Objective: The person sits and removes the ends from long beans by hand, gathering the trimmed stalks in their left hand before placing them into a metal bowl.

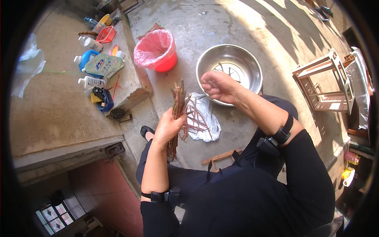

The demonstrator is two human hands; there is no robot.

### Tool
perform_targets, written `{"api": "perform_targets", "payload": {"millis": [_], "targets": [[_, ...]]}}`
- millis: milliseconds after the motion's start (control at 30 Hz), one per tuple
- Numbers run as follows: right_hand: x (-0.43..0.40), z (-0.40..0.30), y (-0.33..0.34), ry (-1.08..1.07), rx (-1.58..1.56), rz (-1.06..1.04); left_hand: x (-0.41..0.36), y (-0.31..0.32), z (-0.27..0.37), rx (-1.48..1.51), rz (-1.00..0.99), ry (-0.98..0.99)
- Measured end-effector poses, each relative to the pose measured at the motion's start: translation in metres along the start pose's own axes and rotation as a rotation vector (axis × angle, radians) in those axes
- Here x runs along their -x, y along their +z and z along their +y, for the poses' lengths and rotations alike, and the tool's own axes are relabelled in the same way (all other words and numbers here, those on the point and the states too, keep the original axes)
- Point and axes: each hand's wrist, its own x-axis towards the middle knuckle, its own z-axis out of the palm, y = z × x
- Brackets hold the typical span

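Note:
My left hand is closed around an upright bundle of reddish-brown plant stems; their ends stick out above and below the fist. Over the near left rim of a stainless steel basin is my right hand, its fingers curled in. Whether anything small is inside those fingers is hidden. A few thin, dark stem pieces lie on the basin's bottom. Between my hands, on the concrete floor, a white plastic bag lies flat with several loose reddish stems on it.
A red bucket with a pink liner stands beyond my left hand. Bottles, a detergent pouch and a red basket sit on a raised concrete ledge. A low wooden stool is near my legs; a rack stands right.

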Motion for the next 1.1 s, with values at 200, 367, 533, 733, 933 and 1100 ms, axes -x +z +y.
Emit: {"api": "perform_targets", "payload": {"millis": [200, 367, 533, 733, 933, 1100], "targets": [[0.002, 0.008, 0.012, -0.066, 0.057, -0.043, -0.003, 0.006, -0.011, -0.623, 0.337, 0.12], [-0.007, 0.031, 0.004, -0.596, 0.844, -0.083, -0.004, 0.011, -0.013, -0.86, 0.375, 0.124], [-0.003, 0.038, 0.001, -0.955, 1.492, -0.091, -0.004, 0.013, -0.012, -0.894, 0.345, 0.128], [-0.005, 0.049, -0.002, -0.994, 1.727, 0.003, -0.002, 0.013, -0.008, -0.94, 0.364, 0.13], [0.003, 0.004, -0.003, -0.251, 0.131, 0.061, 0.001, 0.007, -0.011, -0.887, 0.412, 0.159], [0.002, 0.004, 0.005, -0.288, 0.399, 0.084, 0.004, 0.005, -0.012, -0.901, 0.414, 0.276]]}}
